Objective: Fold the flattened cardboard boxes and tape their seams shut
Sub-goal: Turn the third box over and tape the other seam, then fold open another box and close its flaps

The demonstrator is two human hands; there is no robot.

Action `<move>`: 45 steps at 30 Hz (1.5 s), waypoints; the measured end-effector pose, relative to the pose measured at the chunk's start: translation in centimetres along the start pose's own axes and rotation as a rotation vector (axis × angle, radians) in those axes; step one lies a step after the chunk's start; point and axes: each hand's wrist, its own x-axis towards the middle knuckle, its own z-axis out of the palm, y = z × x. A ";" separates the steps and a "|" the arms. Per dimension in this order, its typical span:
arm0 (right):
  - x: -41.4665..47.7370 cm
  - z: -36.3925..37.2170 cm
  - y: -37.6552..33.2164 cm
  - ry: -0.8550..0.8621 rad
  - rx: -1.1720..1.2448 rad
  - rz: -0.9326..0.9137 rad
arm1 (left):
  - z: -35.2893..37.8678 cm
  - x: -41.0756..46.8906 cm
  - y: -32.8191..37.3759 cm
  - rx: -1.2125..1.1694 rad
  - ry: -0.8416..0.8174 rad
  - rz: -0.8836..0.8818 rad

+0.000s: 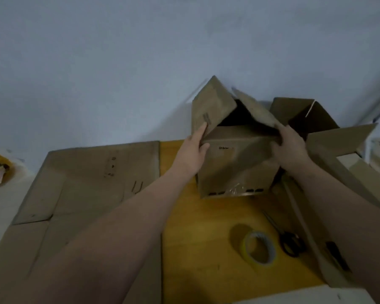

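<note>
The flattened cardboard sheet (pixel 86 183) is the biggest piece. It lies under the left forearm and reaches out to the left of the left hand (pixel 195 148), covering that side of the yellow table (pixel 195 249).

Between the two hands stands the box (pixel 235 167), upright on the table with its top still open and dark inside. A second opened box (pixel 305 115) sits just behind the right hand (pixel 292 145).

The box looks light and fairly stiff, though its panels are creased and will likely bow if squeezed mid-face. The best hold is probably near the flap edges and fold lines, where the board bends willingly.

The left flap (pixel 213 104) stands tilted inward. The left hand lies flat against its outer face, fingers (pixel 203 130) nearly straight and the thumb pressing the front panel's top corner. The right hand curls its fingers over the lower edge of the right flap (pixel 257 110), pinching it and drawing it inward.

The tape roll (pixel 259 247) lies on the table below the right wrist, well short of both hands. The scissors (pixel 291 242) rest just beside it, under the right forearm.
</note>
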 end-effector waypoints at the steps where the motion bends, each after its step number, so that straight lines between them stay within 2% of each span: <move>1: 0.1 0.7 1.3 -0.118 -0.122 0.042 | 1.6 0.4 -0.2 0.054 -0.043 -0.011; 2: 0.0 1.3 2.0 -0.193 -0.192 0.060 | 2.9 0.6 -0.2 0.089 -0.065 -0.017; 4: -0.9 2.0 2.2 -0.197 -0.227 0.004 | 4.6 0.8 -0.2 0.106 -0.032 -0.045; 9: -3.4 2.3 -0.3 0.044 -0.022 -0.176 | 4.6 0.8 -0.3 0.177 0.030 -0.055; 12: -5.0 2.6 -2.3 0.215 0.065 -0.428 | 2.7 -0.4 -0.2 0.202 0.057 -0.072; 14: -6.0 3.6 -3.9 0.241 0.116 -0.611 | 1.2 -1.9 -0.8 0.204 0.092 -0.093; 17: -7.7 6.3 -6.3 0.060 0.157 -0.703 | -1.1 -5.2 -2.5 0.250 0.119 -0.153; 23: -12.2 12.7 -10.5 -0.350 0.112 -0.682 | -5.7 -14.2 -7.8 0.302 0.181 -0.395; 27: -15.4 17.2 -13.0 -0.520 0.070 -0.643 | -8.2 -19.9 -12.6 0.333 0.134 -0.517; 31: -18.6 22.5 -15.7 -0.695 -0.080 -0.565 | -10.7 -25.8 -18.4 0.368 0.009 -0.646; 38: -27.2 32.6 -19.4 -0.922 -0.274 -0.348 | -16.3 -33.0 -27.4 0.430 -0.199 -0.708; 42: -31.4 36.5 -20.2 -0.972 -0.428 -0.397 | -18.2 -35.0 -31.2 0.462 -0.259 -0.688; 45: -33.2 38.0 -18.9 -0.956 -0.636 -0.425 | -18.9 -36.5 -33.0 0.503 -0.290 -0.689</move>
